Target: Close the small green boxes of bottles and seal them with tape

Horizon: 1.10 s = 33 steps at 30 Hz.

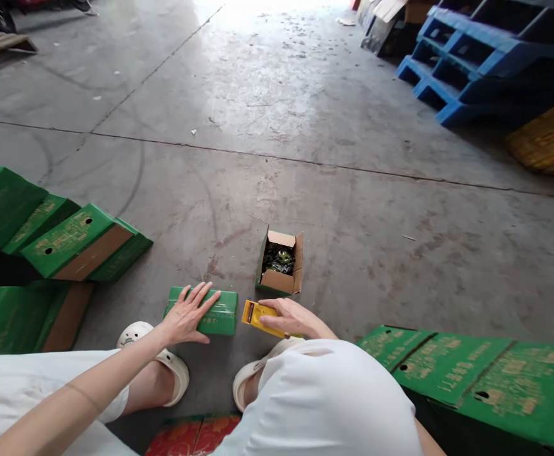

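Observation:
My left hand (189,316) lies flat with spread fingers on top of a small closed green carton (224,311), which has shiny clear tape across it. To the right of that carton, my right hand (296,316) is wrapped round a yellow tape dispenser (254,313), its far end pointing toward the carton. Just beyond the dispenser stands an open green carton (260,269) with its brown flaps up. Inside it are dark, shiny green packets (279,258), too small to make out singly.
Green cartons (80,240) are piled at the left, and a row of green cartons (486,373) stands at the right. A red printed box (194,437) is between my legs. Blue pallets (467,57) are stacked at the far right. Grey concrete floor (353,209) stretches ahead.

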### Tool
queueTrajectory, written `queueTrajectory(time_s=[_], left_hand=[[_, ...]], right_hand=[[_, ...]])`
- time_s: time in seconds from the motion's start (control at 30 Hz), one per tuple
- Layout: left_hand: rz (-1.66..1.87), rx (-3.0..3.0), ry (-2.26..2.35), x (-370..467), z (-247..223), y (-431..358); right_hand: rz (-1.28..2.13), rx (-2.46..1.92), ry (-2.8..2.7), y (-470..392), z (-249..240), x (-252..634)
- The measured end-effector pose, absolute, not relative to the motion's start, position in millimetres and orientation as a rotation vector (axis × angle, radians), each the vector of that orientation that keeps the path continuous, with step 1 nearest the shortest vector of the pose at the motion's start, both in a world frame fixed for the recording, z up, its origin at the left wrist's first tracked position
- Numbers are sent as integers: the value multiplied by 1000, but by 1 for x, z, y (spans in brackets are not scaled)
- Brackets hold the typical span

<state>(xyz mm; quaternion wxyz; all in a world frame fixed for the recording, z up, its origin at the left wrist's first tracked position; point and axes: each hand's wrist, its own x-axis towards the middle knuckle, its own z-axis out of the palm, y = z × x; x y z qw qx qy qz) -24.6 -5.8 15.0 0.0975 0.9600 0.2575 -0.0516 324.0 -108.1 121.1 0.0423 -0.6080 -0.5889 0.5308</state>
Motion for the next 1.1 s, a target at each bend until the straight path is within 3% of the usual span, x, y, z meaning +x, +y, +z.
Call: queueTrajectory(time_s=[0.27, 0.5, 0.8, 1.1], left_hand=[[-205, 2712, 994, -58, 22, 0], [-286, 2678, 999, -26, 25, -33], [-401, 2570, 1004, 79, 28, -32], [-276, 2526, 1127, 6, 18, -23]], right_hand=[[1577, -1835, -1742, -87, 222, 360], [1259, -2099, -1869, -68, 307, 317], [1159, -2071, -1788, -108, 324, 277], [1120, -2095, -1588, -137, 312, 272]])
